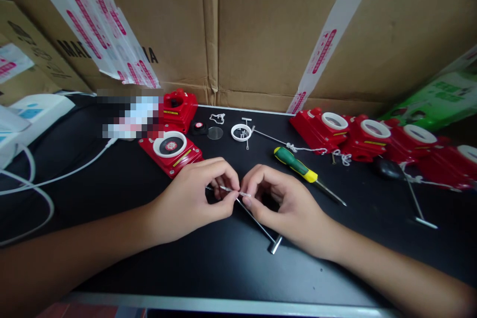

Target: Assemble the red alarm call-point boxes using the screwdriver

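My left hand (197,191) and my right hand (285,201) meet near the middle of the table. Thumb and forefinger of each are closed on a thin white cord (245,194), which runs between the fingertips. Below the fingers a small metal T-shaped hammer (263,228) slants down to the right, its head under my right hand. The hammer's far end is hidden by my fingers, so I cannot tell whether it is tied to the cord. A red alarm box (175,156) with a white ring lies just beyond my left hand.
A green and yellow screwdriver (298,164) lies right of my hands. Behind are a white ring (241,132) around small parts, a clear disc (215,132) and another red box (181,107). Several red boxes (324,129) line the right. White cables (74,176) cross the left.
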Demonstrator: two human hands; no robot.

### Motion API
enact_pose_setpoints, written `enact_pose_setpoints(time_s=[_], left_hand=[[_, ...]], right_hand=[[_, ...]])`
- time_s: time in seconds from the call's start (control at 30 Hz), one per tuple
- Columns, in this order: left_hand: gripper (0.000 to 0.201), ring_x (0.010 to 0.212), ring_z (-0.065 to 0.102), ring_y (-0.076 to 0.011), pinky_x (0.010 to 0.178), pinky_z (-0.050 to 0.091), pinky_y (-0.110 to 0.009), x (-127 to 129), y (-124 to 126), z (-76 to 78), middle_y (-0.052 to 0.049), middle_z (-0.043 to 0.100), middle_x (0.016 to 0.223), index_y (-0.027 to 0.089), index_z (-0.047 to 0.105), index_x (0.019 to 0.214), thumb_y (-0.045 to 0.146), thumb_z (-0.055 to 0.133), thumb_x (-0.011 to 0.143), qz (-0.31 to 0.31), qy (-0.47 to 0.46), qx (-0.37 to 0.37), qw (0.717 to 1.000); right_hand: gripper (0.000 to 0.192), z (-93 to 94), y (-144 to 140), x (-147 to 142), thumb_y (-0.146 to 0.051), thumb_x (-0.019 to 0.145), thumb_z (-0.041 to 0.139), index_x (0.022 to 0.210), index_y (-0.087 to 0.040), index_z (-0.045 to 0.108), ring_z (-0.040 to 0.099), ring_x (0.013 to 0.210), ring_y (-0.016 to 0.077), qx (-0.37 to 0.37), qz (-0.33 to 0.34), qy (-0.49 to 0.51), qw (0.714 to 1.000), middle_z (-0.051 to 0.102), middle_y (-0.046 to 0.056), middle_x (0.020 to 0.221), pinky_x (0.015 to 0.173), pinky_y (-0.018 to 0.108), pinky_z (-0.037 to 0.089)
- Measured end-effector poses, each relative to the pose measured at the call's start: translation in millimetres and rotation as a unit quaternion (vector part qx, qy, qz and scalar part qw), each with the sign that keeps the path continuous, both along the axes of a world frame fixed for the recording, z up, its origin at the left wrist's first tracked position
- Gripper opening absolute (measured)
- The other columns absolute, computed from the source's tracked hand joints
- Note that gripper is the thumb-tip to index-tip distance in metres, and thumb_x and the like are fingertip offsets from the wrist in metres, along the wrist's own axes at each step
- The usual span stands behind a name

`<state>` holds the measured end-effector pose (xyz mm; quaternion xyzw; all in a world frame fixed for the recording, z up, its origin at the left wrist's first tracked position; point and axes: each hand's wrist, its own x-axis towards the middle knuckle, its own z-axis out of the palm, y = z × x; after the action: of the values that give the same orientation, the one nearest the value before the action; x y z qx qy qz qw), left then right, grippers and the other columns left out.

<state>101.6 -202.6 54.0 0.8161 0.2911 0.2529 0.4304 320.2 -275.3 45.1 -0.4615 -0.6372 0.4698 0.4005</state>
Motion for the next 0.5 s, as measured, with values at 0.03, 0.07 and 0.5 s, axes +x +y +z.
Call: enact_pose_setpoints(time_s=[0.03, 0.07, 0.5], left_hand=[[0.009, 0.075, 0.065, -0.0120, 0.070, 0.054, -0.024, -0.3, -0.2, 0.0, 0.002, 0.068, 0.086, 0.020, 0.070, 0.089, 0.012, 0.068, 0.088, 0.001, 0.004, 0.010, 1.000], [0.009, 0.074, 0.064, -0.0116, 0.069, 0.054, -0.024, -0.5, -0.3, -0.1, 0.002, 0.067, 0.085, 0.020, 0.070, 0.089, 0.011, 0.068, 0.087, 0.001, 0.008, 0.021, 1.000], [0.008, 0.066, 0.053, -0.0082, 0.057, 0.043, -0.020, -1.3, -3.8, 1.1, 0.003, 0.059, 0.084, 0.019, 0.069, 0.086, 0.012, 0.070, 0.084, 0.008, 0.013, 0.046, 0.999]], right_hand=[[0.010, 0.1, -0.2, 0.0, -0.023, 0.100, 0.071, 0.094, -0.020, 0.064, 0.062, 0.083, 0.0148, 0.008, -0.001, 0.002, 1.000, 0.068, 0.003, 0.096, 0.075, 0.030, 0.051], [0.010, 0.0, -0.5, -0.1, -0.022, 0.100, 0.071, 0.094, -0.020, 0.064, 0.063, 0.084, 0.0151, 0.013, -0.002, 0.004, 1.000, 0.069, 0.003, 0.097, 0.075, 0.030, 0.052], [0.014, -7.4, -1.9, -3.5, -0.017, 0.098, 0.080, 0.094, -0.020, 0.066, 0.073, 0.085, 0.0122, 0.026, -0.023, 0.110, 0.993, 0.075, 0.003, 0.100, 0.079, 0.026, 0.060]])
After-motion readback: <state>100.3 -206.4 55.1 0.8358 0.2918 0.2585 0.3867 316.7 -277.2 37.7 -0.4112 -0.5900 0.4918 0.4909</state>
